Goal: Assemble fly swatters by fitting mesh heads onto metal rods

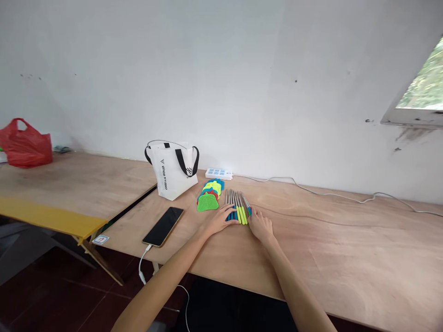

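A row of slim metal rods with blue and yellow-green handles (241, 215) lies side by side on the wooden table. My left hand (220, 220) rests at the left of the row, its fingers and thumb spread over the blue handles. At the right end, my right hand (260, 224) has its fingers closed on a blue-handled metal rod (246, 202), which slants slightly from the others. Just beyond my left hand is an overlapping stack of perforated plastic fly swatter heads (208, 202), bright green in front, with red, yellow and blue behind.
A white tote bag (175, 173) with black handles stands behind a phone (164, 226) plugged into a white cable. Against the wall sits a white power strip (218, 174), its cord (325, 190) running right. A red plastic bag (29, 145) is on the neighbouring table (86, 177).
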Motion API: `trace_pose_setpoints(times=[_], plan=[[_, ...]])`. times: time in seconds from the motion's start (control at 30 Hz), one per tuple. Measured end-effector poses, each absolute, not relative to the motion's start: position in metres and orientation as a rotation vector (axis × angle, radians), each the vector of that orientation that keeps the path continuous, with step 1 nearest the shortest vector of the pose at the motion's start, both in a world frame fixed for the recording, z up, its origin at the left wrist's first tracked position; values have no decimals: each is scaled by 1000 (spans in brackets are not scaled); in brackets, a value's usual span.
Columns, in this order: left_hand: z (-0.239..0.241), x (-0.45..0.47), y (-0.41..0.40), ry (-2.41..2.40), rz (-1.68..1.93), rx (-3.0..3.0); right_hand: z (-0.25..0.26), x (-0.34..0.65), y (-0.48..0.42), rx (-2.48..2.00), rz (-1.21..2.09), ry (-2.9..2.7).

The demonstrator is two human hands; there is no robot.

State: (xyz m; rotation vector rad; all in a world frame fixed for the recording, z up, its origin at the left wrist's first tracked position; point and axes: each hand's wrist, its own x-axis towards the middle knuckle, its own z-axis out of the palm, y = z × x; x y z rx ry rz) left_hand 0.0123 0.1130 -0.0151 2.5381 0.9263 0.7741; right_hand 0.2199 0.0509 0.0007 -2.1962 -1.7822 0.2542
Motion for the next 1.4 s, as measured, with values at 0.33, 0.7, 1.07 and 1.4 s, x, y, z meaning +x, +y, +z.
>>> trace_pose_setpoints(times=[0.33, 0.7, 1.07, 1.4], plan=[[3, 49, 95, 969, 1374, 1912, -5, 229, 54, -1728, 481, -1487], [80, 87, 114, 403, 1244, 962, 7, 202, 39, -967, 1089, -1439], [81, 82, 71, 331, 1069, 1233, 15, 193, 25, -853, 1258, -1516], [71, 61, 63, 283, 997, 1288, 17, 184, 15, -867, 1332, -1488]])
